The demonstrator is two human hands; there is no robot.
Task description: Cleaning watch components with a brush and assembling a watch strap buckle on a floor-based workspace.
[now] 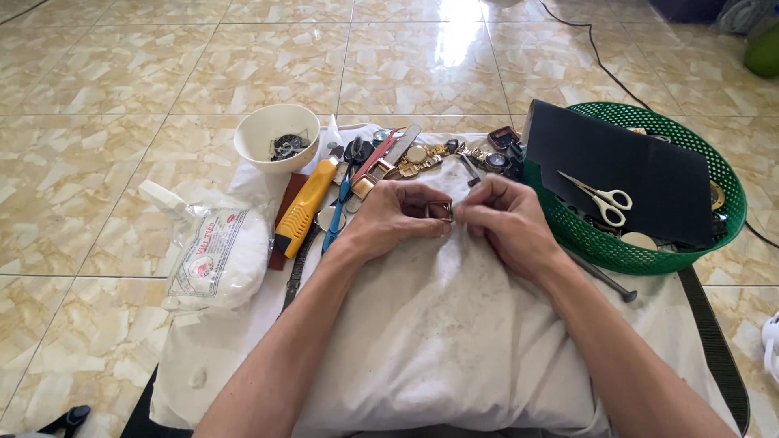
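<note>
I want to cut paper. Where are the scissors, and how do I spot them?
Look at the round green basket on the right of the white cushion. A black sheet lies across it, and the scissors rest on top. They are small, with white handles, the only pale thing on that sheet.

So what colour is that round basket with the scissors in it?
The basket is green, seen clearly in the head view.

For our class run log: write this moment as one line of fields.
left hand: holds small square watch case | right hand: pinches its edge | surface: white cushion | nearby: yellow utility knife, green basket, scissors
</note>
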